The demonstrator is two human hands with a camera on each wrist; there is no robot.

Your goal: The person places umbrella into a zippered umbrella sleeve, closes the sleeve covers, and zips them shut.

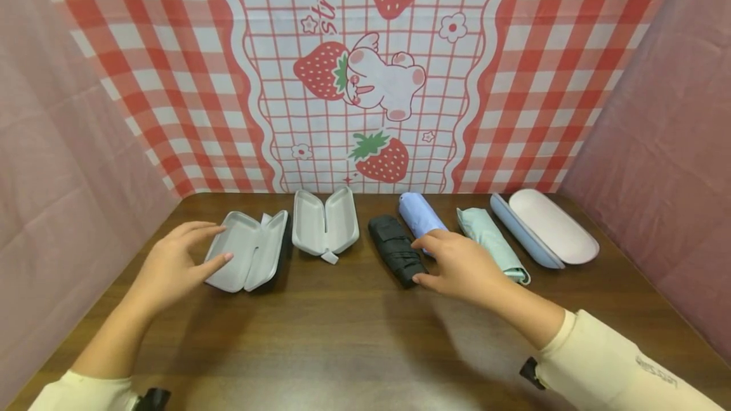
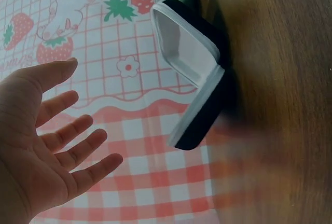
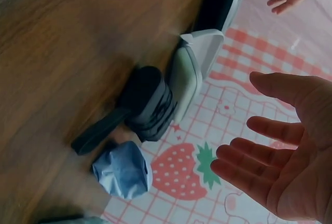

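My left hand [image 1: 174, 265] hovers over the left side of a grey-lined glasses case [image 1: 234, 252], fingers spread and holding nothing. In the left wrist view that hand [image 2: 46, 151] is apart from the case [image 2: 203, 111], whose outside is black and whose two halves are unfolded. My right hand [image 1: 465, 268] is held over the near end of a black folded umbrella [image 1: 391, 246], thumb and fingers parted. The right wrist view shows this hand [image 3: 288, 162] with nothing in it, and the black umbrella [image 3: 145, 94] with its strap lying on the table.
A second unfolded glasses case [image 1: 308, 224] stands beside the first. Right of the black umbrella lie a periwinkle folded umbrella [image 1: 418, 213] and a mint one [image 1: 485, 236]. A blue case with a pale pink lining [image 1: 554, 224] lies unfolded at the far right. Patterned cloth [image 1: 274, 113] hangs behind the table.
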